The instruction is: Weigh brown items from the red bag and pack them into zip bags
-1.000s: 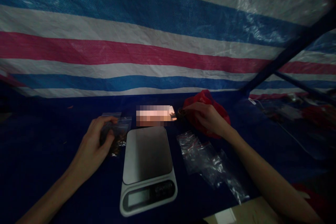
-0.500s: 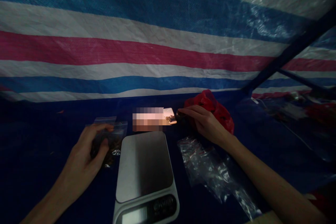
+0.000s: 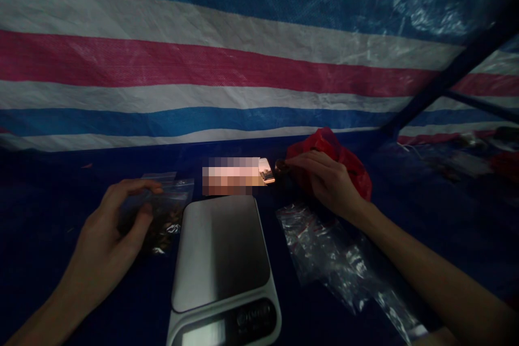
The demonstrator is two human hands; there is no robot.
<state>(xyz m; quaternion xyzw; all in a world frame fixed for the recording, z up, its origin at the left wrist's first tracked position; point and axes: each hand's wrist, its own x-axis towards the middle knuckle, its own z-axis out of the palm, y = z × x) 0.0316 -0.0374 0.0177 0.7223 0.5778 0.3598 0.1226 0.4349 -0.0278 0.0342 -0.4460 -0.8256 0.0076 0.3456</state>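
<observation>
My left hand [image 3: 115, 227] is at the left, fingers curved and thumb apart, partly over small clear zip bags [image 3: 172, 211] with brownish pieces in them. No grip on the bags shows. My right hand [image 3: 324, 175] reaches in from the right with its fingers stretched out. Their tips lie beside a small dark round object [image 3: 280, 166], too dim to name; the thumb is mostly hidden. A red plastic bag [image 3: 352, 173] is behind and under that hand. Between my hands stands a kitchen scale [image 3: 223, 254] with a bare metal plate.
A lit phone-like screen [image 3: 266, 170], mostly blurred out, lies beyond the scale. Flat clear zip bags [image 3: 320, 248] are spread right of the scale. A striped tarp [image 3: 203, 65] hangs behind the dark blue surface, with a dark pole [image 3: 441, 75] slanting at the right.
The view has shifted slightly. My left hand has drawn a little left, uncovering more of the filled bags. My right fingertips have moved back right, and the round object shows more.
</observation>
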